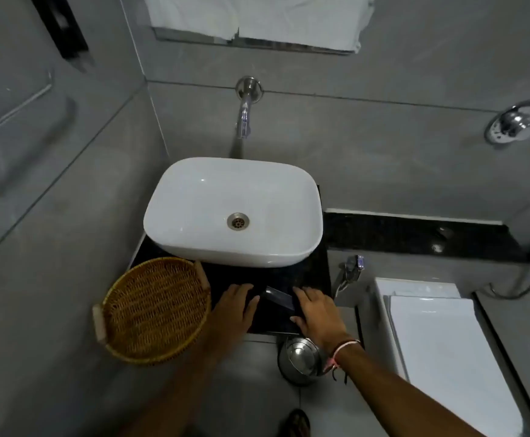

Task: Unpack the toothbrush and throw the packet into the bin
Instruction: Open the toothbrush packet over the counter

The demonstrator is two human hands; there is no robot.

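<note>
A clear toothbrush packet (278, 298) lies on the black counter (307, 272) in front of the white basin. My left hand (233, 310) rests flat on the counter just left of the packet, fingers apart. My right hand (315, 313) lies over the packet's right end, fingers spread and touching it; whether it grips the packet I cannot tell. The toothbrush inside is too dim to make out. A small steel bin (299, 361) with a domed lid stands on the floor below the counter's front edge, under my right wrist.
A round wicker tray (153, 313) overhangs the counter's left front corner. The white basin (235, 212) sits under a wall spout (244, 115). A white toilet cistern and lid (437, 348) stand to the right, with a small tap (350, 268) between. A foot in a sandal (296, 424) shows below.
</note>
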